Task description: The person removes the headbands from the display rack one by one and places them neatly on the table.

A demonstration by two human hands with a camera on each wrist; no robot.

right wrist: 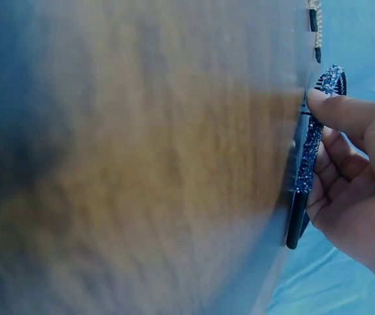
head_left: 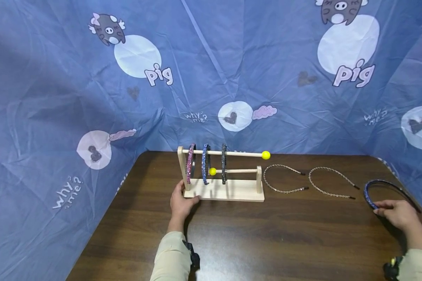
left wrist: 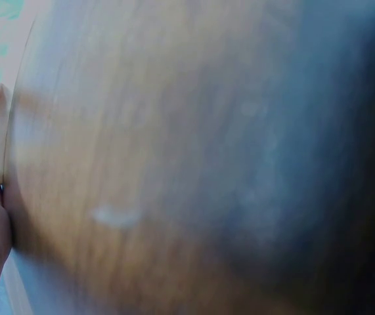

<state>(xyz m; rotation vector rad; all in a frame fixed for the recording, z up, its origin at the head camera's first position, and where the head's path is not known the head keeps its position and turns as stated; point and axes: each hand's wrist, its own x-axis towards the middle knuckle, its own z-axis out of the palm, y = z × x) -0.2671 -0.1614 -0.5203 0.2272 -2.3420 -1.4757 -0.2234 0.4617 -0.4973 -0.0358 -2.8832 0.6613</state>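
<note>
Now | right hand (head_left: 397,212) grips blue headband (right wrist: 310,152) | cloth (head_left: 211,74): "pig", "why me?"

Wears a creased, pale beige left sleeve (head_left: 171,258) and a matching right sleeve (head_left: 418,266), ending short of a bare left hand (head_left: 182,202) and a bare right hand (head_left: 398,214). Carries 2 small devices: a black, rounded left wrist camera (head_left: 195,260) and a black right wrist camera (head_left: 391,271) with a small yellow spot (head_left: 393,260).
</note>
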